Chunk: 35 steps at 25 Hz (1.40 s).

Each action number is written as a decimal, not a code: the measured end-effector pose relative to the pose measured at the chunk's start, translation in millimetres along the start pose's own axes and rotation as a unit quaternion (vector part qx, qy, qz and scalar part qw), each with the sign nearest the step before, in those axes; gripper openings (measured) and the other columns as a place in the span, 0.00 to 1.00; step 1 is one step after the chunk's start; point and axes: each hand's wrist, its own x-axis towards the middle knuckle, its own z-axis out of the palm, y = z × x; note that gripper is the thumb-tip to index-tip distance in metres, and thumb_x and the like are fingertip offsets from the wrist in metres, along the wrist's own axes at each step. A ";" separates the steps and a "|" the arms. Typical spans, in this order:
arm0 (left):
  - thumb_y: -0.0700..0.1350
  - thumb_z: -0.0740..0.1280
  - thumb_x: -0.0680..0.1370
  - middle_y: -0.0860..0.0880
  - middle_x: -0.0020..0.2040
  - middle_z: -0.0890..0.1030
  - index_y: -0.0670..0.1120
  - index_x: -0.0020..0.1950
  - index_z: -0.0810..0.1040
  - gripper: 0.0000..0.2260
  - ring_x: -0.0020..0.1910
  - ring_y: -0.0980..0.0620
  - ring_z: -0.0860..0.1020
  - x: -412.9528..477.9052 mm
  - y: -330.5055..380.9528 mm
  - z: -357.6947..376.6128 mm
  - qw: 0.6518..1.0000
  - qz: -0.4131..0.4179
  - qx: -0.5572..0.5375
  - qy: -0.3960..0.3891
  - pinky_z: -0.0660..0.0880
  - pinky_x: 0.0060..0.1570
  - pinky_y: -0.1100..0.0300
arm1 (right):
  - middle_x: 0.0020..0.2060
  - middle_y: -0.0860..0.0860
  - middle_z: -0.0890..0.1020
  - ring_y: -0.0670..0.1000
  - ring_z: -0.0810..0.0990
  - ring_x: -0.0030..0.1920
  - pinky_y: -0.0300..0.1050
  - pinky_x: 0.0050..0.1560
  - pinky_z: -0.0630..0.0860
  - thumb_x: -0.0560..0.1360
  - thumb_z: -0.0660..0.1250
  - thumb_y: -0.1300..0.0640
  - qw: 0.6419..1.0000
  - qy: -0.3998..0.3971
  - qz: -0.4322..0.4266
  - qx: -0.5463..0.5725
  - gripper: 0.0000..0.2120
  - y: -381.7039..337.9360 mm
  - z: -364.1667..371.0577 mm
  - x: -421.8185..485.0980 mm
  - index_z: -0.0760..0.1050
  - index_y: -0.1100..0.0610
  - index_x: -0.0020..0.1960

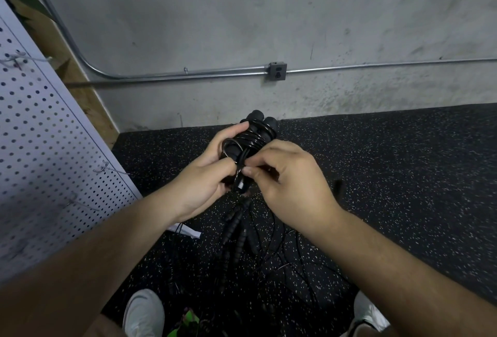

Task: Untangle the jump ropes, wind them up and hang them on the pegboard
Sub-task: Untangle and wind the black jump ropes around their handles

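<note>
A black jump rope (255, 135) is wound in coils round its two black handles, held up in front of me. My left hand (204, 175) grips the bundle from the left side, fingers curled round it. My right hand (285, 175) pinches the loose end of the cord just below the coils. Down on the floor between my feet lies a tangle of other black jump ropes (242, 229) with ribbed handles and thin cords. The white pegboard (40, 148) leans at the left with wire hooks (107, 170) sticking out.
Black speckled rubber flooring (403, 175) meets a grey concrete wall with a metal conduit and an outlet box (277, 71). My white shoes (144, 312) show at the bottom. A green item (185, 323) lies by my left shoe.
</note>
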 end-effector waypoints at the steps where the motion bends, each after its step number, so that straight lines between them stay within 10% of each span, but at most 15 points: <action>1: 0.34 0.61 0.73 0.49 0.59 0.80 0.60 0.73 0.70 0.32 0.47 0.52 0.79 -1.0 3.3 -2.2 1.000 -0.001 0.007 -0.001 0.77 0.47 0.53 | 0.47 0.45 0.82 0.46 0.80 0.50 0.43 0.53 0.78 0.75 0.73 0.59 1.000 -0.013 -0.014 0.004 0.05 0.7 -2.8 0.6 0.84 0.57 0.50; 9: 0.45 0.67 0.71 0.42 0.46 0.80 0.57 0.59 0.66 0.19 0.46 0.48 0.82 -3.3 -6.2 -9.9 0.966 -0.120 0.221 -0.056 0.78 0.50 0.48 | 0.50 0.46 0.80 0.48 0.75 0.54 0.45 0.57 0.73 0.78 0.70 0.55 0.990 -0.105 -0.077 -0.057 0.07 20.3 -6.5 11.7 0.84 0.54 0.54; 15: 0.39 0.65 0.82 0.43 0.51 0.83 0.44 0.61 0.77 0.08 0.47 0.49 0.85 -2.3 -17.0 -12.7 0.958 -0.090 0.271 -0.013 0.81 0.46 0.59 | 0.44 0.46 0.83 0.47 0.80 0.46 0.51 0.49 0.78 0.79 0.68 0.50 0.980 -0.172 -0.007 -0.100 0.09 38.2 -20.8 16.0 0.84 0.53 0.51; 19: 0.43 0.66 0.82 0.49 0.53 0.86 0.54 0.60 0.81 0.09 0.53 0.47 0.85 0.8 -31.4 -13.4 0.951 -0.064 0.302 0.027 0.79 0.59 0.44 | 0.46 0.44 0.83 0.47 0.80 0.48 0.48 0.52 0.77 0.80 0.66 0.47 0.973 -0.196 0.004 -0.125 0.10 40.1 -22.5 16.2 0.82 0.51 0.51; 23: 0.41 0.68 0.81 0.58 0.50 0.86 0.63 0.50 0.82 0.14 0.52 0.55 0.83 3.7 -36.9 -9.0 0.943 -0.008 0.321 0.090 0.77 0.60 0.53 | 0.47 0.43 0.82 0.45 0.78 0.47 0.45 0.51 0.75 0.80 0.65 0.45 0.970 -0.200 0.004 -0.140 0.11 39.0 -24.2 16.5 0.82 0.50 0.52; 28: 0.38 0.67 0.81 0.51 0.49 0.86 0.58 0.55 0.80 0.14 0.49 0.60 0.83 -4.4 -51.8 3.3 0.934 0.025 0.347 0.081 0.76 0.53 0.64 | 0.38 0.45 0.83 0.48 0.81 0.40 0.48 0.47 0.79 0.81 0.65 0.46 0.976 -0.158 0.090 -0.121 0.10 46.3 -20.4 17.6 0.80 0.51 0.47; 35: 0.37 0.66 0.81 0.55 0.57 0.82 0.48 0.62 0.81 0.12 0.58 0.58 0.80 -14.3 -78.9 0.0 0.915 0.058 0.397 0.041 0.75 0.63 0.55 | 0.33 0.45 0.81 0.43 0.80 0.31 0.49 0.41 0.81 0.81 0.66 0.45 0.975 -0.149 0.134 -0.092 0.10 53.2 -5.2 1.1 0.80 0.50 0.46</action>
